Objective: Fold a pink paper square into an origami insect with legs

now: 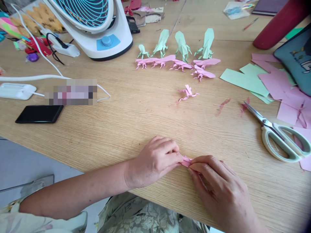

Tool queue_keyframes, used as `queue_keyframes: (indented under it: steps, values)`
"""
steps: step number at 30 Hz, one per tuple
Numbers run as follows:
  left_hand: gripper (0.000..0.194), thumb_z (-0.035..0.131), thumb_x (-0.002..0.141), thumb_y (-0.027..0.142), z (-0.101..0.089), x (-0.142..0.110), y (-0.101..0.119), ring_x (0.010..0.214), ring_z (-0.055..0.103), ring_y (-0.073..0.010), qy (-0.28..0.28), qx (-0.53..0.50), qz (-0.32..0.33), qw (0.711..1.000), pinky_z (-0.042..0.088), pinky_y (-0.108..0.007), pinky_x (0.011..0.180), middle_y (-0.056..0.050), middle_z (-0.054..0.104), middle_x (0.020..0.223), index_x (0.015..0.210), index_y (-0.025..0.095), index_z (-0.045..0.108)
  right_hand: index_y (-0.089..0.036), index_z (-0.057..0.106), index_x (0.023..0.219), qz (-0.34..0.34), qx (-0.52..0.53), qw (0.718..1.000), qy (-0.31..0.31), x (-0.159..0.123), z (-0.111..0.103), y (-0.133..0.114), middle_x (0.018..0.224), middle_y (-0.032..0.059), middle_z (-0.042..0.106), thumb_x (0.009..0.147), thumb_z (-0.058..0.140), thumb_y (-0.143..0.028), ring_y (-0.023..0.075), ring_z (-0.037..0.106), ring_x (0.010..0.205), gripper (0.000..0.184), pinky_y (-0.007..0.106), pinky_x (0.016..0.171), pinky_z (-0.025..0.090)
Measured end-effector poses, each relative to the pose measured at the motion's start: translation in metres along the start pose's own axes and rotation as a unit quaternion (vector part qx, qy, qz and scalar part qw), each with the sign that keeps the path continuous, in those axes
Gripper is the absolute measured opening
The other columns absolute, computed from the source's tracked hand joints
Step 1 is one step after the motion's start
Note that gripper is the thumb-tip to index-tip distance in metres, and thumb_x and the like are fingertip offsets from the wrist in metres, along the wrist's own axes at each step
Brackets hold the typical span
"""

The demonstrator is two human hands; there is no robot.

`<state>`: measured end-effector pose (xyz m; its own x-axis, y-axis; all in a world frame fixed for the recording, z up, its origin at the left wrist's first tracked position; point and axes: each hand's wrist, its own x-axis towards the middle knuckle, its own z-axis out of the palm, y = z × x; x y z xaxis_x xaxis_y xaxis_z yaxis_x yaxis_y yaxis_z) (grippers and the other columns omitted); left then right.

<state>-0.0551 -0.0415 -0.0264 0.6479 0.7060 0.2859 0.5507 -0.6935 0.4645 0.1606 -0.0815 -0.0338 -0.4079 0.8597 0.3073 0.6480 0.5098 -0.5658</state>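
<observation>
1. Remotely, I saw the small, folded pink paper strip over the pale wooden counter, toward five o'clock; the left hand and right hand each pinched an end.
2. I judged that uneven tugging could have torn or skewed its creases.
3. Fingertips hid both ends, so misalignment could have escaped me.
4. White-and-green-handled metal scissors lay toward three o'clock; a wide right-hand swing risked bumping them.

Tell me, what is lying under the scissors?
Mostly the wooden table; the right-hand handle of the scissors overlaps pink paper, partly showing through its loop. Whatever is directly beneath the blades and handles is covered and can't be seen.
</observation>
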Motion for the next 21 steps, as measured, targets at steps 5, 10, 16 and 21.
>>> queue_keyframes:
  steps: [5,10,16,21]
  values:
    - [0.015,0.055,0.099,0.024,0.0029,0.0047,0.0023,0.08,0.057,-0.0125,-0.009,0.017,0.002,1.0,0.041,-0.028,0.075,-0.001,0.063,0.082,0.092,0.018,0.067,-0.02,0.066,0.092,0.003,0.004,1.0,-0.002,0.0007,0.0002,0.0005,0.09,0.0041,0.067,0.094,0.055,-0.011,0.0141,0.063,0.074,0.014,0.029,0.072,0.047]
    - [0.016,0.054,0.1,0.026,0.0017,0.0022,0.0021,0.081,0.058,-0.0138,-0.014,0.004,-0.015,1.0,0.04,-0.029,0.077,-0.001,0.064,0.084,0.094,0.018,0.067,-0.02,0.065,0.09,0.01,0.01,1.0,-0.004,0.0009,0.0,0.0006,0.089,0.0034,0.067,0.094,0.056,-0.011,0.0136,0.062,0.074,0.013,0.029,0.071,0.046]
    - [0.016,0.055,0.099,0.021,0.0039,-0.0024,0.0031,0.078,0.056,-0.013,-0.01,0.014,-0.047,0.999,0.041,-0.029,0.08,-0.001,0.063,0.083,0.088,0.017,0.065,-0.02,0.067,0.093,0.017,0.007,1.0,-0.003,0.0003,-0.0007,0.0,0.091,0.0035,0.067,0.094,0.055,-0.012,0.014,0.062,0.075,0.015,0.029,0.07,0.046]
    - [0.019,0.05,0.102,0.02,0.0038,-0.0046,0.0046,0.077,0.055,-0.0114,-0.011,0.013,-0.044,0.999,0.04,-0.028,0.084,0.0,0.062,0.081,0.09,0.016,0.064,-0.021,0.066,0.093,0.023,0.011,1.0,-0.004,0.0002,-0.0002,-0.0002,0.092,0.0036,0.066,0.095,0.055,-0.012,0.0142,0.061,0.076,0.015,0.029,0.071,0.047]
